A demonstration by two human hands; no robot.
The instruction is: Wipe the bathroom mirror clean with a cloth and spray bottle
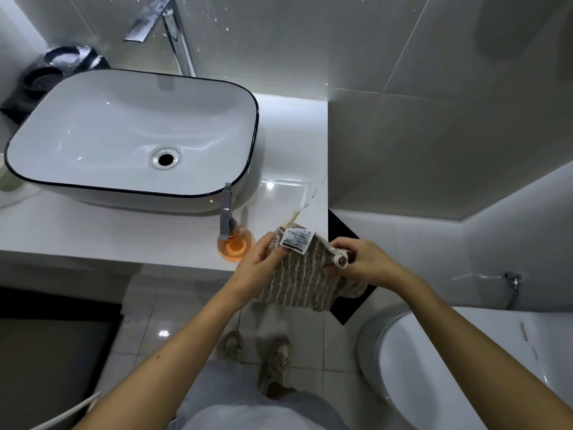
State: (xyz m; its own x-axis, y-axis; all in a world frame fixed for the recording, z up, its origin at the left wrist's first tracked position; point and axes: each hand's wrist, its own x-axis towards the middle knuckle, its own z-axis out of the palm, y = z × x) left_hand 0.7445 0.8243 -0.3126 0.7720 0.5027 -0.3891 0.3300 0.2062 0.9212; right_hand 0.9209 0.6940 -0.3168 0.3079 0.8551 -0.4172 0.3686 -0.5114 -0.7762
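A beige ribbed cloth with a white paper label hangs between both my hands, just off the front right corner of the white counter. My left hand pinches its left edge under the label. My right hand grips its right edge by a small hanging loop. A spray bottle with orange liquid and a grey nozzle stands on the counter's front edge, right beside my left hand. The mirror itself is out of view; only spotted tiles show above the sink.
A white basin with a black rim sits on the counter, under a chrome tap. Dark containers stand at the back left. A white toilet is at the lower right, and a water valve is on the wall.
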